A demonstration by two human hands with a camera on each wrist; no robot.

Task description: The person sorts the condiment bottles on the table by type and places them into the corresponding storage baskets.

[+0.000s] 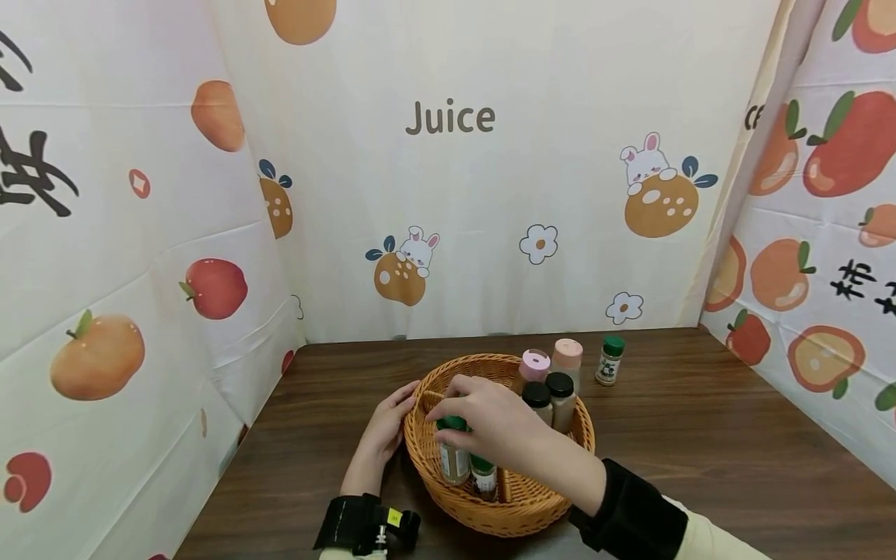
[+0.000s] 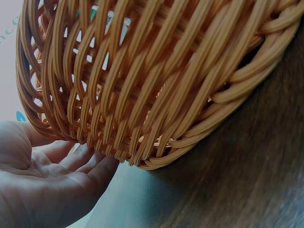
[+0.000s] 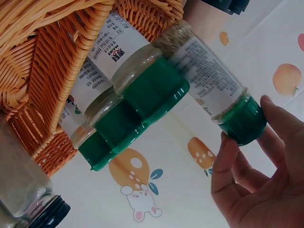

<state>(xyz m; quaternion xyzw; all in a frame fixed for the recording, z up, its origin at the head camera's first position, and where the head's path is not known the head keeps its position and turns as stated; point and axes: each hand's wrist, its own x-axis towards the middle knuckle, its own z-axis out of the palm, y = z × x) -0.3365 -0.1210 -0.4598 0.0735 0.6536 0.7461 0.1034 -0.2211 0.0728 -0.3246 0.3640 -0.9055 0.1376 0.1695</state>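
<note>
My right hand point(image 1: 483, 416) is over the left part of a round wicker basket point(image 1: 490, 523). Its thumb and fingers pinch the green cap of a spice jar point(image 3: 204, 76), filled with coarse, pale brown bits. Beside this jar, green-capped jars point(image 3: 152, 90) lean in one compartment of the basket. My left hand point(image 1: 381, 428) rests against the basket's outer left side near the rim, its fingertips partly hidden behind the weave in the left wrist view. Two black-capped jars point(image 1: 560, 404) stand in the basket's right part, with a pink-capped jar point(image 1: 534, 365) and a peach-capped jar point(image 1: 567, 358) behind them.
Another green-capped jar point(image 1: 610, 362) stands on the dark wood table point(image 1: 672, 435), behind and right of the basket. Printed cloth walls point(image 1: 476, 194) close off the back and both sides. A divider point(image 1: 505, 486) splits the basket's inside.
</note>
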